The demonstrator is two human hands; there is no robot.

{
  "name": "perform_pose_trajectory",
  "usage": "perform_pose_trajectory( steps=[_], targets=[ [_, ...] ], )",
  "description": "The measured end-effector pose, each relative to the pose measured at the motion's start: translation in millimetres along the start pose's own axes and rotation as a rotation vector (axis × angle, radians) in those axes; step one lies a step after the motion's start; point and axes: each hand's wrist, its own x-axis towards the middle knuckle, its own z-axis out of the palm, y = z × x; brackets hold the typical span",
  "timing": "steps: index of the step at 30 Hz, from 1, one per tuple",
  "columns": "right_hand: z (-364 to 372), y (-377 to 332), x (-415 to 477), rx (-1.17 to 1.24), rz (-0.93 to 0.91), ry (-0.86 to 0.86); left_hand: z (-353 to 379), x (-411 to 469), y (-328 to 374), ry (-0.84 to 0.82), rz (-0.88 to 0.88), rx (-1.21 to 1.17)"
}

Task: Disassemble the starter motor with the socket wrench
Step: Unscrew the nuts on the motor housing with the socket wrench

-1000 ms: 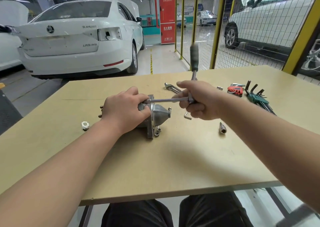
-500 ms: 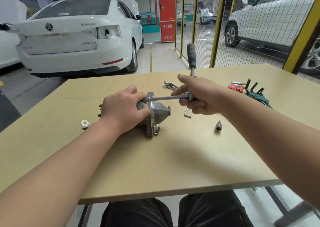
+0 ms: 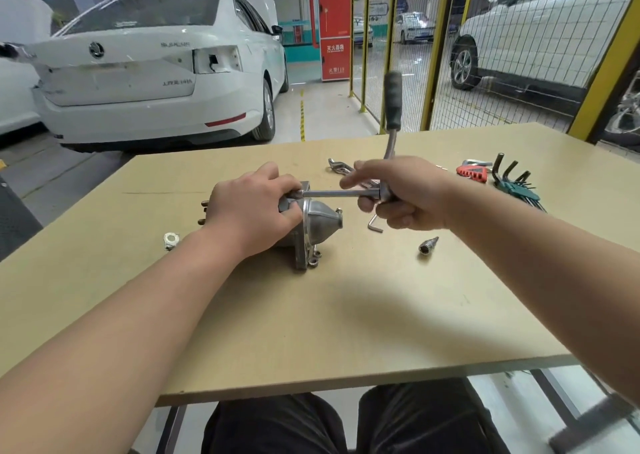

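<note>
A grey metal starter motor point(image 3: 320, 219) lies on its side on the wooden table point(image 3: 311, 315), its cone-shaped nose pointing right. My left hand point(image 3: 251, 207) wraps over its body and hides most of it. My right hand point(image 3: 401, 194) grips the head of the socket wrench point(image 3: 393, 107), whose black handle stands upright above my fingers. The wrench's long extension bar point(image 3: 341, 194) runs level to the left and meets the motor's flange at my left thumb. Small loose nuts point(image 3: 314, 259) lie at the foot of the flange.
A loose socket point(image 3: 427, 244) and a bent hex key point(image 3: 374, 223) lie right of the motor. A small white part point(image 3: 171, 240) sits at the left. Spanners point(image 3: 341, 168), a red hex key set point(image 3: 472, 172) and a green hex key set point(image 3: 516, 185) lie at the back right.
The wrench handle has swung a little, from leaning slightly left to upright with a slight lean right. Both hands keep their hold; the motor has not moved.
</note>
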Motion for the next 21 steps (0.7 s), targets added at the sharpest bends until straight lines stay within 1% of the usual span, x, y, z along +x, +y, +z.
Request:
perform_pose_trajectory(
  steps=[1,3,4,5,6,7,8,9,11,12,13,14,15,16,17,18,19,20,21],
  targets=[
    [-1,2,-2,-0.227,-0.169,0.031,0,0,0,0.005,0.0,0.003],
    [-7,7,-6,-0.963,-0.692,0.188,0,1,0,0.011,-0.016,0.002],
    [-11,10,-7,-1.262,-0.922,0.2,0,2,1,0.005,-0.023,-0.002],
    [-14,14,-5,-1.456,-1.052,0.193,1,2,1,0.0,-0.026,0.0],
    [-15,19,-2,-1.499,-1.071,0.184,1,3,1,-0.006,-0.024,0.007],
    [-13,22,0,-1.391,-0.998,0.189,2,3,1,-0.016,-0.018,0.017],
    [-8,21,2,-1.15,-0.849,0.215,2,3,0,-0.026,-0.01,0.027],
    [-3,15,4,-0.82,-0.619,0.215,3,3,-1,-0.03,-0.006,0.033],
    [0,3,10,-0.108,-0.089,0.085,3,3,-1,-0.016,-0.013,0.022],
    [0,-2,11,0.123,0.071,0.024,3,3,-1,-0.002,-0.017,0.011],
    [-3,-4,12,0.199,0.125,-0.011,4,2,0,0.011,-0.017,0.001],
    [-4,-4,10,0.143,0.073,-0.032,4,2,0,0.023,-0.014,-0.006],
    [-5,-2,7,-0.048,-0.089,-0.019,5,2,0,0.035,-0.012,-0.01],
    [-6,2,3,-0.379,-0.338,0.032,5,2,0,0.048,-0.015,-0.016],
    [-9,4,0,-0.778,-0.623,0.107,5,2,0,0.057,-0.021,-0.025],
    [-14,7,-2,-1.135,-0.88,0.141,5,2,0,0.064,-0.025,-0.032],
    [-19,9,-1,-1.389,-1.048,0.154,5,2,0,0.069,-0.027,-0.036],
    [-21,11,2,-1.496,-1.108,0.163,5,2,1,0.073,-0.027,-0.037],
    [-22,13,3,-1.455,-1.068,0.168,5,2,2,0.075,-0.025,-0.035]
  ],
)
